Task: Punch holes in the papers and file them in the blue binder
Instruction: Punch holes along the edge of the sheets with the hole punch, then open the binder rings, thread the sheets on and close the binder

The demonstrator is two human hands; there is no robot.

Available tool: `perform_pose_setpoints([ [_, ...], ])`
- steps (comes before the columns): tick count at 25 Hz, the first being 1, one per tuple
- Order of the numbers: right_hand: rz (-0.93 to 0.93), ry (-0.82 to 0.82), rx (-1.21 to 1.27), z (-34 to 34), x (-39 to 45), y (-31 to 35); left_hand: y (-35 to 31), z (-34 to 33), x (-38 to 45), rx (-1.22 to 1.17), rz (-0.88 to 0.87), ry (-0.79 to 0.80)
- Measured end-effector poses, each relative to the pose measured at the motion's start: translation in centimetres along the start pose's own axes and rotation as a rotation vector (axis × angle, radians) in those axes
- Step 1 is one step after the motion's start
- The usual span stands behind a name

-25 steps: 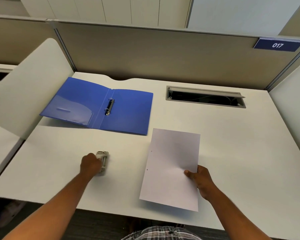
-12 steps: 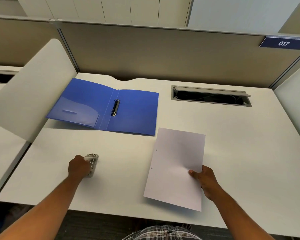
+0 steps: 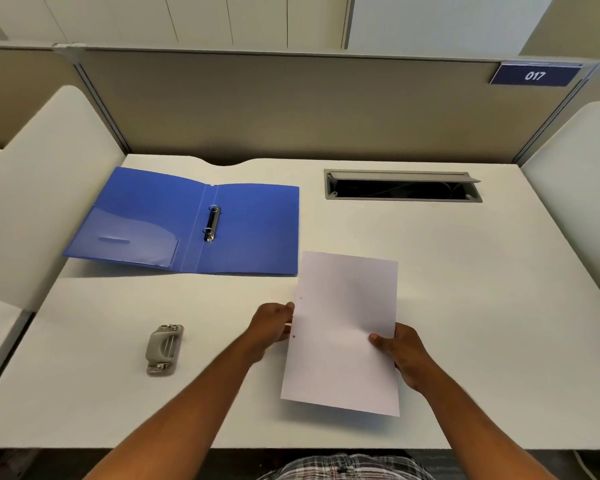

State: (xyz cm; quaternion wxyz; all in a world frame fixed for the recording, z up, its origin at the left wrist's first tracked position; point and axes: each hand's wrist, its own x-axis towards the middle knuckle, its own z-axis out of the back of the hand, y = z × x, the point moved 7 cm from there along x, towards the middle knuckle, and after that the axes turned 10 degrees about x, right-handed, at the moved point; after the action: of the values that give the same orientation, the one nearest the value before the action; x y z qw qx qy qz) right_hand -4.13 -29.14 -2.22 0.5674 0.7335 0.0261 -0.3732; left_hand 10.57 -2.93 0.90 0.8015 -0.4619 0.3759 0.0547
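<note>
White paper (image 3: 343, 327) with two punched holes along its left edge is held above the desk in front of me. My left hand (image 3: 274, 325) pinches its left edge between the two holes. My right hand (image 3: 400, 351) grips its right edge, thumb on top. The blue binder (image 3: 257, 233) lies open and flat at the back left, its two metal rings (image 3: 211, 223) closed on the spine. The grey hole punch (image 3: 164, 349) sits alone on the desk to the left of my left arm.
White desk (image 3: 482, 306) with a grey cable slot (image 3: 402, 186) open at the back right. White side dividers (image 3: 42, 188) stand left and right, a beige partition behind with a blue "017" label (image 3: 534, 76).
My left hand let go of the hole punch and moved right to take the paper's left edge. The punch stays on the desk. The paper has risen slightly.
</note>
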Motion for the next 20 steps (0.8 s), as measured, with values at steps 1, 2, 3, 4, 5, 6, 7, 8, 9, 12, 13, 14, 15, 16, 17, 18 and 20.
perform_pose_setpoints([
  [1,0.001,-0.005,-0.004,0.4,0.3,0.5,-0.6,-2.0,0.3,0.021,0.011,0.037],
  [2,0.002,-0.017,-0.005,1.1,0.6,1.1,-1.5,-3.2,0.7,0.053,-0.006,0.014],
  [3,0.008,-0.028,-0.010,1.8,1.0,1.8,-2.6,-3.9,0.9,0.080,-0.027,-0.049],
  [4,0.012,-0.039,-0.018,2.7,1.4,2.6,-3.5,-4.4,1.2,0.088,-0.037,-0.096],
  [5,0.017,-0.045,-0.024,3.7,1.8,3.5,-4.4,-5.0,1.9,0.092,-0.043,-0.127],
  [6,0.023,-0.050,-0.031,4.5,2.3,4.3,-5.2,-5.5,2.3,0.101,-0.041,-0.149],
  [7,0.029,-0.053,-0.034,5.2,2.7,5.1,-6.1,-5.9,2.6,0.118,-0.037,-0.167],
  [8,0.035,-0.059,-0.039,5.7,3.2,5.9,-6.9,-6.4,3.0,0.127,-0.036,-0.179],
  [9,0.039,-0.071,-0.041,6.3,3.7,6.6,-7.6,-6.9,3.7,0.135,-0.035,-0.185],
  [12,0.061,-0.132,-0.060,9.0,5.7,8.7,-9.8,-9.3,6.1,0.137,-0.035,-0.193],
  [13,0.062,-0.159,-0.070,9.9,6.5,9.3,-10.4,-10.1,7.0,0.130,-0.027,-0.201],
  [14,0.060,-0.188,-0.085,10.9,7.3,9.9,-11.0,-11.0,7.8,0.125,-0.022,-0.211],
  [15,0.056,-0.218,-0.097,11.9,8.2,10.4,-11.6,-11.8,8.6,0.122,-0.016,-0.220],
  [16,0.049,-0.246,-0.108,12.7,9.0,10.8,-12.2,-12.4,9.2,0.126,-0.014,-0.234],
  [17,0.043,-0.275,-0.119,13.5,9.9,11.1,-12.9,-13.0,9.8,0.135,-0.012,-0.247],
  [18,0.040,-0.300,-0.136,14.2,10.8,11.5,-13.5,-13.6,10.5,0.154,-0.006,-0.262],
  [20,0.054,-0.342,-0.195,15.1,12.6,12.3,-14.7,-14.7,11.8,0.219,-0.011,-0.291],
])
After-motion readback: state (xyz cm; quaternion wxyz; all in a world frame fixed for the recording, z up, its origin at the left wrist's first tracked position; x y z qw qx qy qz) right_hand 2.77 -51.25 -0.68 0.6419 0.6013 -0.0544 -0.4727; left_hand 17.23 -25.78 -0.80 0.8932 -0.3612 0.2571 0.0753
